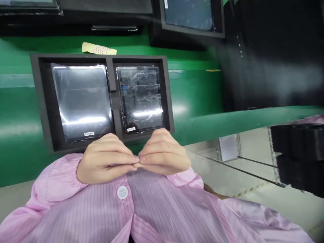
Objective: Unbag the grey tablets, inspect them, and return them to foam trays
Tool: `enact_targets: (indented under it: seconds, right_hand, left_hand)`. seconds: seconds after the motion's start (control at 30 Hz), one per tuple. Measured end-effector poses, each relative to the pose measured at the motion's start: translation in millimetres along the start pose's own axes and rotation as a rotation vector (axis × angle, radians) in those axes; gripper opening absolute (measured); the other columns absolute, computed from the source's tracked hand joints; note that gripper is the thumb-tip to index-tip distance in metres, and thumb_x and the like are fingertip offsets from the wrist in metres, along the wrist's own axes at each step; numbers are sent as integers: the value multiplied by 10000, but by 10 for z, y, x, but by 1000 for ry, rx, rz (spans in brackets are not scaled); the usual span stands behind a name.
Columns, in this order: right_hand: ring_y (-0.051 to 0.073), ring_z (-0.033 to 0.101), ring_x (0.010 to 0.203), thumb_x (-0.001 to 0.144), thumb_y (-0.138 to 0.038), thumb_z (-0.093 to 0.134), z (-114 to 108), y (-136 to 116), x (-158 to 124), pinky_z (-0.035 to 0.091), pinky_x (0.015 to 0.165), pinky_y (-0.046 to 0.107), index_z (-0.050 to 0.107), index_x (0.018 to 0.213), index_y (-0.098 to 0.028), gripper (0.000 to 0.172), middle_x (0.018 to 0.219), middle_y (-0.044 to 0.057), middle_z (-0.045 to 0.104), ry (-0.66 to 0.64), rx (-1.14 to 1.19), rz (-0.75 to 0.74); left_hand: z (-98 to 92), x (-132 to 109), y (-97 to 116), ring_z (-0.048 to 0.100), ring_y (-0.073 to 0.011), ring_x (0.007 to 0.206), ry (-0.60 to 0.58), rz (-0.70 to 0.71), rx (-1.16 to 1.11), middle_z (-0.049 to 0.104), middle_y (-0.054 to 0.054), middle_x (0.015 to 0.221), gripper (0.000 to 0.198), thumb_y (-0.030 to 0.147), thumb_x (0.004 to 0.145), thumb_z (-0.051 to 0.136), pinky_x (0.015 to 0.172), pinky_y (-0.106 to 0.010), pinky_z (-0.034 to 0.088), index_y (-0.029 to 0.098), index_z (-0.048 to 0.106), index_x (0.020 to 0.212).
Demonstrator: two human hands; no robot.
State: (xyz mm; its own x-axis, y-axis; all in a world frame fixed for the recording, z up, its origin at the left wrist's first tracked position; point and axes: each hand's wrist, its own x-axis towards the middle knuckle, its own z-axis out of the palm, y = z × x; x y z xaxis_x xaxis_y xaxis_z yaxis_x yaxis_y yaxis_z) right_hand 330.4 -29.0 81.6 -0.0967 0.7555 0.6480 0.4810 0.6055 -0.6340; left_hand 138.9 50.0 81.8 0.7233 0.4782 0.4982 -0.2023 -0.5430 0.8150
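Note:
My left hand [105, 158] and my right hand [163, 153] are curled and meet fingertip to fingertip close to my chest, over the pink striped smock [141, 209]. Both pinch at the same spot; what lies between the fingers is too small to make out. Just beyond the hands a black foam tray [42, 98] rests on the green bench [197, 98]. It has two compartments. The left one holds a panel in a shiny silver bag [82, 101]. The right one holds a dark screen panel [141, 98] under clear film.
A yellowish strip of sticker backing [99, 49] lies on the bench behind the tray. More black trays with panels [188, 17] stand at the back. A stack of black foam trays [298, 155] sits at the right, beside the floor and a wire rack.

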Motion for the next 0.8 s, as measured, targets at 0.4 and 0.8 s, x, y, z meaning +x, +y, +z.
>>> enact_targets:
  seconds: [0.4,0.8]
  right_hand:
    - [95,634,632,870,-232,741,-14,-1,9,465,677,296,693,809,-193,87,741,-48,762,-98,-169,-1]
    - [79,621,629,832,-178,773,29,6,-2,469,673,277,701,903,-178,101,784,-50,761,-70,-140,-102]
  left_hand:
    - [-106,4,132,659,-110,647,-135,24,428,735,23,735,72,96,859,669,673,-280,510,166,654,865]
    - [-30,-194,8,621,-101,598,29,32,630,682,34,670,127,65,848,645,663,-268,499,176,607,797]
